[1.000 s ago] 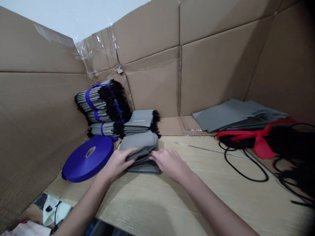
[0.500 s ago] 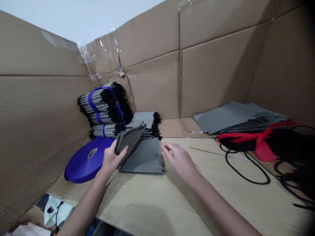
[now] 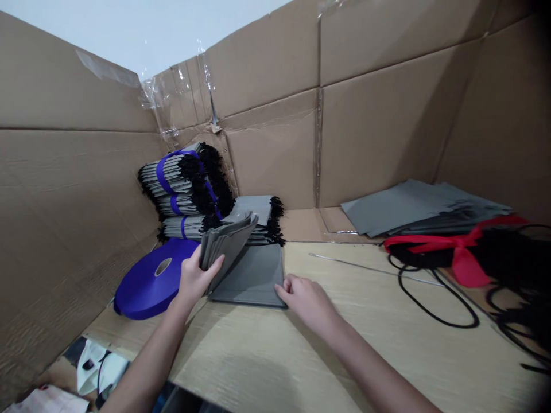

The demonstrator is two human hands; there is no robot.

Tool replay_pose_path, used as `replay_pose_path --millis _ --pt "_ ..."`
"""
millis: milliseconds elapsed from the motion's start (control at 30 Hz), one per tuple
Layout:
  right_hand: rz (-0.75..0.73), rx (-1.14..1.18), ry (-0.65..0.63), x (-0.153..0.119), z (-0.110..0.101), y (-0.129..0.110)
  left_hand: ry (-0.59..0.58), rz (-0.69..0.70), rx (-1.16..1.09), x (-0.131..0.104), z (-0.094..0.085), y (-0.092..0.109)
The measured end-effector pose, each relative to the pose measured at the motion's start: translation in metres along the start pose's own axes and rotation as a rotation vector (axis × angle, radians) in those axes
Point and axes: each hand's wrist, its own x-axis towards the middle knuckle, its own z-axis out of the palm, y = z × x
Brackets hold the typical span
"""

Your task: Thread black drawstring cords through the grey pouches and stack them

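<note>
My left hand (image 3: 198, 278) is closed around the near end of a bunch of grey fabric pieces (image 3: 228, 241), thumb on their face, and tilts them up off the table. Beneath them and to the right, a flat stack of grey fabric pieces (image 3: 253, 278) lies on the table. At that stack's near right corner, my right hand (image 3: 303, 295) pinches the edge, its thumb lying over the top piece; the other fingers are curled and partly hidden. Behind the bunch is a pile of grey pieces with black cord ends (image 3: 253, 209).
Bundles tied with purple ribbon (image 3: 176, 195) stand at the back left, behind a purple ribbon roll (image 3: 146, 281). A thin metal rod (image 3: 344, 263) lies on the right, near black cords tied in red (image 3: 469, 267) and grey sheets (image 3: 400, 206). Cardboard walls (image 3: 267, 143) surround the table.
My right hand has moved down along the flat stack's right side to its near corner, and the stack's edges look more even. My left hand keeps holding the tilted bunch.
</note>
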Motion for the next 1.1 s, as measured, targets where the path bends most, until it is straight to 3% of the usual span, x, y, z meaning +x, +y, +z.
replay_pose_path --millis 133,333,533,633,867,1100 --pt "-0.040 0.049 0.019 0.002 0.008 0.006 -0.127 0.104 -0.005 -0.004 0.007 0.003" --pt "-0.046 0.224 0.044 0.000 0.007 0.004 -0.207 0.158 -0.007 -0.007 0.012 -0.002" --pt "0.126 0.459 -0.011 0.000 -0.006 0.000 -0.538 0.260 0.041 -0.016 0.013 0.012" --pt "0.191 0.555 0.013 0.002 -0.003 0.000 -0.642 0.285 0.167 -0.021 0.013 0.024" --pt "0.226 1.055 -0.130 0.001 -0.004 -0.006 -0.696 0.373 0.285 -0.033 0.015 0.031" --pt "0.222 1.391 -0.256 0.011 -0.003 0.006 -0.623 0.309 0.291 -0.046 0.017 0.035"
